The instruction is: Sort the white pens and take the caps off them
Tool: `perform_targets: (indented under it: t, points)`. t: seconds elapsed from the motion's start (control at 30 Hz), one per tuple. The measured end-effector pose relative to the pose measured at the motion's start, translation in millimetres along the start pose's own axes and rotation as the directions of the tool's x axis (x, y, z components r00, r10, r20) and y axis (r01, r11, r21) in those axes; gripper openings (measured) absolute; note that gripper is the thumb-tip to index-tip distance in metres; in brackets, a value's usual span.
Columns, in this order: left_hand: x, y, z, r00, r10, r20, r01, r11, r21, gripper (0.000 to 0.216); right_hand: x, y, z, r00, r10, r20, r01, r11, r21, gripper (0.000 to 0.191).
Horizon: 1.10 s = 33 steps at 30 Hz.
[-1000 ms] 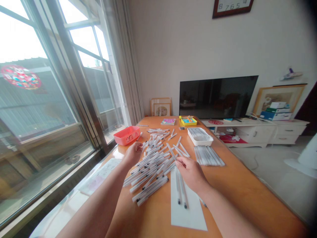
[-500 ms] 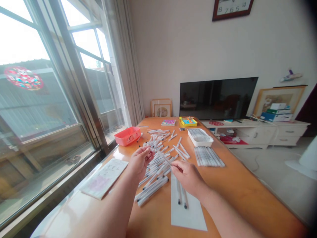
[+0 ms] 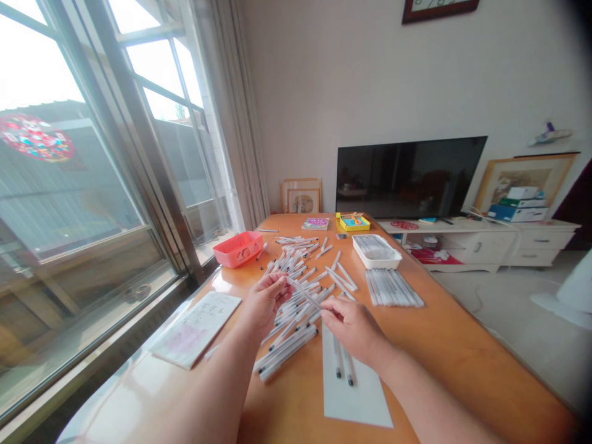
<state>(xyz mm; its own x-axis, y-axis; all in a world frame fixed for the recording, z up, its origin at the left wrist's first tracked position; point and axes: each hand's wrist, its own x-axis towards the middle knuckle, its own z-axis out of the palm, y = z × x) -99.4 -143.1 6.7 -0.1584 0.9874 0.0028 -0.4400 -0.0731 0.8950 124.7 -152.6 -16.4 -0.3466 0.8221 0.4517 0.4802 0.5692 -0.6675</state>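
Pen (image 3: 305,293) aslant, long axis running from far left to near right, both hands (image 3: 267,302) (image 3: 354,327) pinching its ends

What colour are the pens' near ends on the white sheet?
The near ends are black, shown best in the head view.

Wall (image 3: 370,80): plain, greyish; framed clock (image 3: 439,8) cut off at upper edge. Television (image 3: 407,176): dark screen, above white cabinet (image 3: 490,243). Floor (image 3: 509,305): pale, glossy. Window (image 3: 69,203): left side, metal-framed, admitting daylight; grey curtain (image 3: 238,123) adjacent.
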Motion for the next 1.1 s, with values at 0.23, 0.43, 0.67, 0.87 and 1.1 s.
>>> perform_targets:
  t: [0.23,0.43,0.67,0.87,1.1]
  points:
    - [-0.7,0.3,0.5,1.0,0.021,0.006,-0.021,0.998,0.064,0.032,0.0,1.4,0.8,1.0,-0.01,-0.012,0.01,1.0,-0.017,0.019]
    - [-3.0,2.5,4.0,0.999,0.042,-0.016,-0.04,0.993,0.111,0.033,-0.7,0.5,-0.6,1.0,-0.016,-0.018,0.015,1.0,-0.01,0.019]
    - [-3.5,1.7,2.7,0.999,0.033,-0.037,-0.028,0.991,0.129,0.036,-0.6,-1.2,-1.2,1.0,-0.02,-0.022,0.02,1.0,-0.016,0.019]
    - [-2.5,0.5,2.7,0.998,0.035,-0.05,-0.029,0.992,0.124,0.034,0.2,-0.6,-0.7,0.999,-0.028,-0.02,0.028,1.0,-0.015,0.02]
    - [-0.9,-0.7,-0.4,0.999,0.008,-0.043,-0.002,0.988,0.151,0.035,-0.1,-0.6,-0.9,0.999,-0.023,-0.042,0.022,0.999,-0.023,0.02]
